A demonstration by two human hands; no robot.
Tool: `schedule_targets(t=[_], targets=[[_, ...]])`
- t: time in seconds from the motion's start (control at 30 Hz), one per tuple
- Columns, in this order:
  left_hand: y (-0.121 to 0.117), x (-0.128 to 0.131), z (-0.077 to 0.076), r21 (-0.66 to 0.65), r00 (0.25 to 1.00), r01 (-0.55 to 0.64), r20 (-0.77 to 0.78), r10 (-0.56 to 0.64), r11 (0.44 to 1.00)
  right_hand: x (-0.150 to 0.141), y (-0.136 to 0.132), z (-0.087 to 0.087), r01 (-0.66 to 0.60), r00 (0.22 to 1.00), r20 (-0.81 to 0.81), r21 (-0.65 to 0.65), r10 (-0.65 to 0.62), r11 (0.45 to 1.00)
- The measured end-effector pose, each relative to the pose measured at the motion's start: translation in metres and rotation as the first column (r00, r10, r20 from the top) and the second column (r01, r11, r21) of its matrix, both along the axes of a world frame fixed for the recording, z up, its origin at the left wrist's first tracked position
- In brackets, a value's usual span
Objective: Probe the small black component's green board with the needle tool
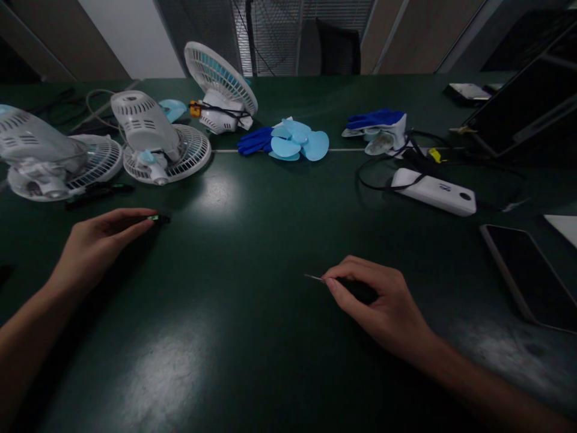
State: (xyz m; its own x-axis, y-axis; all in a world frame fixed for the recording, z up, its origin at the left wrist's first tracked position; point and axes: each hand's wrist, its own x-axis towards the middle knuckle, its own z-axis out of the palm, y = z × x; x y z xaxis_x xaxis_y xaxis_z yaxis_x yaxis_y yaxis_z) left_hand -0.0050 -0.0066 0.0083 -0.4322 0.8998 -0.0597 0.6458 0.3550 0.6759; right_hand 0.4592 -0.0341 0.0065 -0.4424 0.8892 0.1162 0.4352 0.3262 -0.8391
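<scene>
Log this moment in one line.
left hand: pinching small dark object | right hand: holding thin metal shaft | blue fan blade: beyond both hands

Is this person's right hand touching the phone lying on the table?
No, the right hand pinches a thin metal piece, and green tabletop shows between that hand and the phone.

Left hand pinches small dark piece, near 2 white fans lying grille-down on green table; right hand pinches thin metal rod, tip pointing left. 3rd fan tilted, further back. Light-blue fan blades beside blue glove; blue-and-white gloves further right. White device, black cable, phone-like slab on right.
</scene>
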Motion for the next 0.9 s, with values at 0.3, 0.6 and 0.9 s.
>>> schedule_targets(t=[0.3, 0.6, 0.9], targets=[[-0.009, 0.026, 0.004, 0.113, 0.99, 0.137, -0.047, -0.132, 0.984, 0.001, 0.0, -0.002, -0.002, 1.0, -0.002, -0.015, 0.002, 1.0], [-0.039, 0.144, 0.019, 0.223, 0.748, 0.656, -0.057, -0.662, 0.721, -0.001, -0.001, 0.001, 0.01, 1.0, -0.009, 0.007, -0.01, 1.0], [-0.052, 0.198, -0.009, 0.291, 0.406, 0.872, 0.019, -0.914, 0.394, -0.001, -0.001, 0.0, 0.033, 0.999, -0.037, 0.057, -0.031, 0.998]])
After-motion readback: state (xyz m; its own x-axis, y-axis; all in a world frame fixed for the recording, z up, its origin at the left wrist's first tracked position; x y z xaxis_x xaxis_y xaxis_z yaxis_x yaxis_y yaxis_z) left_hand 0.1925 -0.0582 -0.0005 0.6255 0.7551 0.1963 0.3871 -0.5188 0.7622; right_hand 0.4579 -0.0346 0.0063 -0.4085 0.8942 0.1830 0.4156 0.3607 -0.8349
